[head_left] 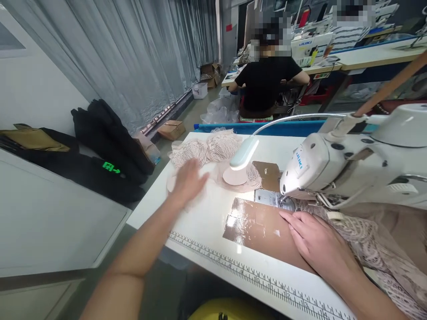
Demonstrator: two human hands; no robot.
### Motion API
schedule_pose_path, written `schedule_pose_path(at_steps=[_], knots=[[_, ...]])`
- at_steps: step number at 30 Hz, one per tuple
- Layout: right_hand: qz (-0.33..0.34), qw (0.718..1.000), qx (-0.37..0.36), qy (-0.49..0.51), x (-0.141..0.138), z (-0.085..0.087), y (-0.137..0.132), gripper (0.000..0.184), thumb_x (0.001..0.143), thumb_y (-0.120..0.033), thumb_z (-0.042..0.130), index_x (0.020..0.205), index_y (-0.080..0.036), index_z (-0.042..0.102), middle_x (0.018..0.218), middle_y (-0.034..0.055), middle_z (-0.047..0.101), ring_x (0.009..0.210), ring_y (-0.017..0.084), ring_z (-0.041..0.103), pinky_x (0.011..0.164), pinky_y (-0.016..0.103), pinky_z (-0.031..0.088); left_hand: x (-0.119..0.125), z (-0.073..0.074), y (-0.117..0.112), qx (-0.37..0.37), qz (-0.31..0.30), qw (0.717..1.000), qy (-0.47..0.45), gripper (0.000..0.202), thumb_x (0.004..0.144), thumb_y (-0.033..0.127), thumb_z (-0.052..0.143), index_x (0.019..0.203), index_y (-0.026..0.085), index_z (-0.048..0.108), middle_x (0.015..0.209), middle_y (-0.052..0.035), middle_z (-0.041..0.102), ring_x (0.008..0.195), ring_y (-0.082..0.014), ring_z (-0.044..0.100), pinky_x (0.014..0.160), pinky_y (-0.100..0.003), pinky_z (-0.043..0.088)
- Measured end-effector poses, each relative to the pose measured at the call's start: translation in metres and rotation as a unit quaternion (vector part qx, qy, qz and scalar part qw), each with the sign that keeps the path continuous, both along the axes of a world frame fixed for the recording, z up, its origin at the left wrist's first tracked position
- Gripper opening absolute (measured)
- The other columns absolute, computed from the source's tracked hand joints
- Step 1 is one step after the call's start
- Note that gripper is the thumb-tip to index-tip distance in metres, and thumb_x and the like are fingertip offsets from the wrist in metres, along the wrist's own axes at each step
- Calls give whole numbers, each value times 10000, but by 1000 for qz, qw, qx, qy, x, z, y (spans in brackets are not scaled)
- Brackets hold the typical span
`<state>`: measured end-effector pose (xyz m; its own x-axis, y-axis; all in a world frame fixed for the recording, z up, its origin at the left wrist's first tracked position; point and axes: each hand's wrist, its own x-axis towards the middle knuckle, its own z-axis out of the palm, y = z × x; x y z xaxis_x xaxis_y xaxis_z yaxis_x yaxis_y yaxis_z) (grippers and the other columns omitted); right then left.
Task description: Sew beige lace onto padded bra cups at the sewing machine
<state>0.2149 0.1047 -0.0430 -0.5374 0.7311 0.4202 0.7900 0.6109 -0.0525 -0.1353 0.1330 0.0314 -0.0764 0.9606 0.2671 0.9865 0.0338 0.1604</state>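
Note:
My left hand [191,180], blurred by motion, is over the left part of the white table, its thumb spread away from the fingers. Just beyond it lie beige lace pieces [208,149] in a rounded pile, and blurred sheer fabric shows around the hand. My right hand [313,235] lies with fingers stretched out on a brown taped board [260,226], fingertips close to the needle area of the white sewing machine [310,164]. Patterned lace fabric [367,231] is bunched beside that hand, under the machine arm. A sheer lace-edged piece [251,180] sits left of the needle plate [267,198].
A small lamp [245,153] on a bent metal neck hangs over the table. A printed ruler [240,271] runs along the front edge. Dark cloth [103,142] is heaped at left, near a cardboard box [171,130]. Ahead, a person in black [268,82] sits at another table.

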Motion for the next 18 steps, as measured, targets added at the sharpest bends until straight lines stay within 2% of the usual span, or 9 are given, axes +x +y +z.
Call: schedule_pose_path(at_steps=[2,4,7,9,12,14,15,16,18], knots=[[-8,1000,1,1,-1,0,-1,367,920,-162,358,1124,-167,663,854,63,629,730,195,590,649,330,456,-41,-4,-16,-32,132,991,-12,553,859,471,463,1196,35,501,1297,-264,494,1289,-417,377,1047,-554,312],[-21,1000,2,-1,-2,1,-1,364,917,-167,363,1106,-173,674,837,60,633,730,198,589,644,327,456,-72,-10,-37,-69,136,988,-33,479,806,476,509,1006,46,578,1078,-255,603,1132,-434,509,933,-547,411],[-34,999,1,4,-6,4,-4,353,912,-174,370,1052,-175,694,849,66,656,745,203,602,656,328,461,-85,-16,-73,-89,95,988,-79,374,846,469,426,922,131,566,944,-142,641,941,-315,611,787,-418,505],[-36,999,-8,20,-8,8,-5,347,910,-174,371,1004,-176,705,870,72,677,775,206,620,683,329,471,-73,-11,-92,-107,37,970,-216,375,867,499,419,948,154,544,890,-96,648,816,-258,636,671,-356,524],[-36,995,-48,77,-11,17,-9,325,919,-194,388,1023,-184,695,936,63,704,843,198,647,737,319,489,-31,7,-103,-203,-132,861,-446,411,837,469,549,1156,211,514,1034,-85,664,891,-251,653,713,-365,543],[-37,986,-80,140,-10,24,-11,295,925,-229,415,1044,-200,684,976,47,712,877,185,654,761,303,496,6,16,-95,-273,-254,805,-461,453,812,403,609,1222,232,520,1144,-92,646,1023,-269,631,845,-399,525],[-35,980,-92,176,-10,26,-13,276,926,-248,431,1025,-209,685,975,40,714,877,179,656,765,296,498,25,17,-86,-304,-293,794,-437,514,810,361,619,1291,239,486,1226,-97,613,1101,-276,600,893,-403,508],[-27,972,-100,209,-9,28,-14,255,924,-266,447,987,-215,688,953,36,718,862,174,657,762,290,497,43,16,-77,-323,-326,790,-406,586,812,333,617,1360,238,432,1322,-106,552,1174,-282,557,931,-404,492],[3,959,-107,263,-6,32,-17,232,917,-285,468,888,-213,687,870,33,718,796,164,650,734,281,490,75,6,-56,-301,-358,819,-332,662,807,283,600,1422,224,361,1411,-115,473,1224,-279,520,961,-395,477]])
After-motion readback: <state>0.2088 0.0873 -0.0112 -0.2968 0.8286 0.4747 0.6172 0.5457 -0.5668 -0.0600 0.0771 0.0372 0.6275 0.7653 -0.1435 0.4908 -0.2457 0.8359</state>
